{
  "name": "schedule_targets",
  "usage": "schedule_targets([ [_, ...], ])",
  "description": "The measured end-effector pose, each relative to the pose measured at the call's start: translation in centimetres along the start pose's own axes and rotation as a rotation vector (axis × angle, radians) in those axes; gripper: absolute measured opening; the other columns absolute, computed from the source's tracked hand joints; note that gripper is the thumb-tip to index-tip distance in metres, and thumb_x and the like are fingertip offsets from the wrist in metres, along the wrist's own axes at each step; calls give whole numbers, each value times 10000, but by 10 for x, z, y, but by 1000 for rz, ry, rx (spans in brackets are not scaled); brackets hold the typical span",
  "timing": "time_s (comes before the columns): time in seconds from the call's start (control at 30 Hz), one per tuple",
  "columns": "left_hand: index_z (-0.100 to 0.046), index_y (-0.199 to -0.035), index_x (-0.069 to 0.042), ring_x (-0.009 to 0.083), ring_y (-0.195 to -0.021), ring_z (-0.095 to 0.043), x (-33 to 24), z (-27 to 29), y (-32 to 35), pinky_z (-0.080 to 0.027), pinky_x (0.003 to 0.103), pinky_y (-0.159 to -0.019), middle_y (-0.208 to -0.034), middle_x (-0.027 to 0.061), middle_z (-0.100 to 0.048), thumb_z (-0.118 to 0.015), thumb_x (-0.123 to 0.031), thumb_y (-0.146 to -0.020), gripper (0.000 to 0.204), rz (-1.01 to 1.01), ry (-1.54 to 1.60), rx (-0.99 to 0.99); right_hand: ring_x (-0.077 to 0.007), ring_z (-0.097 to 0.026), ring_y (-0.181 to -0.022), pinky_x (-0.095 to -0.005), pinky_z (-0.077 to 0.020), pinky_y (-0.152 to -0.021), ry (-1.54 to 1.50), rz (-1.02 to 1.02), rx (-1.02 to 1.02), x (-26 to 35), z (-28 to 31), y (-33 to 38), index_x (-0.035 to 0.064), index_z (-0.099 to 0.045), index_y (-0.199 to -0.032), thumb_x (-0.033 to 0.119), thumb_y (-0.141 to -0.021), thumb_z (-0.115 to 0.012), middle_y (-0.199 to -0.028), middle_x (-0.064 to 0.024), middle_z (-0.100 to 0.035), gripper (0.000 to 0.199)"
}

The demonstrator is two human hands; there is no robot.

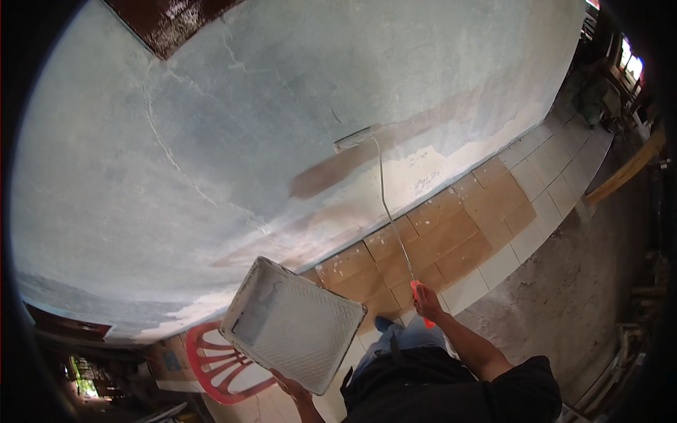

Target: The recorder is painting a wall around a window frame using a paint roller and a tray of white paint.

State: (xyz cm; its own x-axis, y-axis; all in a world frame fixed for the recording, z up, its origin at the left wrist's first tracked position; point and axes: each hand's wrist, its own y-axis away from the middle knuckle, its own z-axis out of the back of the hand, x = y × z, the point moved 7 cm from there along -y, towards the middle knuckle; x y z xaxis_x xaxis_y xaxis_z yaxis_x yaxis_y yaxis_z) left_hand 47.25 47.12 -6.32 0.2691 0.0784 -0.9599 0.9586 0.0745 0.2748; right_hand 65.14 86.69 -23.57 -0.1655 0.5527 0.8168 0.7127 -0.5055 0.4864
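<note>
Overhead, a paint roller (356,138) presses its pale sleeve against the blue-grey wall (211,141), sitting at the upper end of a brownish wet streak (331,173) that slants down to the left. Its thin metal shaft runs from the sleeve down to an orange-red handle (422,302), and the right hand (427,303) is closed around that handle, arm stretched up and forward from the lower right. The left hand (293,389) grips the near lower edge of a white paint tray (293,324), fingers curled under the rim; the tray is held tilted in the air, its ribbed slope facing the camera and its deeper well toward the upper left, where a little pale paint shows. Tray and roller are well apart, the tray low and left of the handle. Below the painted part of the wall runs a ragged whitish band of bare plaster (423,176), and under it lies a floor of tan and white tiles (451,233). A red plastic chair (222,366) stands just beside and partly behind the tray's lower left corner, with a cardboard box (169,363) to its left. At the top of the view a dark brown patch (166,21) cuts into the wall. A long wooden plank (627,169) lies on rough concrete ground at the far right.
</note>
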Motion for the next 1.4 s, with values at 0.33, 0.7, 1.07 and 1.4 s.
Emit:
schedule_targets([
  [0.33, -215, -1443, -9, 327, -1215, -446, -3, 4, -28, -423, 435, -956, -1418, 164, -345, -315, -606, -937, 789, -37, -24, 105, -60, -418, -438, -228, -334, -385, 230, 525, -91, 177, -11, -24, 104, -513, -883, 542, -958, -351, -588, 24, -465, 472],
  [0.7, -222, -1438, -10, 318, -1208, -442, -3, 17, -23, -398, 423, -975, -1403, 168, -352, -329, -630, -924, 813, -115, 19, 138, -55, -413, -476, -231, -345, -396, 177, 132, -108, 73, 30, -16, 93, -546, -997, 546, -947, -383, -626, 44, -431, 484],
  [1.07, -234, -1447, -46, 314, -1194, -465, -8, 14, 1, -416, 427, -954, -1388, 154, -382, -284, -634, -928, 785, -31, -95, 28, -60, -390, -397, -235, -329, -362, 213, 574, 6, 292, -4, -15, 113, -462, -762, 583, -943, -351, -525, 31, -410, 515],
  [1.4, -202, -1466, -90, 345, -1268, -396, 3, 12, 36, -374, 451, -1015, -1450, 148, -318, -239, -628, -934, 757, -32, 94, 6, -51, -441, -480, -223, -369, -416, 228, 188, -137, 68, 74, -34, 110, -551, -946, 538, -937, -406, -596, 41, -454, 452],
])
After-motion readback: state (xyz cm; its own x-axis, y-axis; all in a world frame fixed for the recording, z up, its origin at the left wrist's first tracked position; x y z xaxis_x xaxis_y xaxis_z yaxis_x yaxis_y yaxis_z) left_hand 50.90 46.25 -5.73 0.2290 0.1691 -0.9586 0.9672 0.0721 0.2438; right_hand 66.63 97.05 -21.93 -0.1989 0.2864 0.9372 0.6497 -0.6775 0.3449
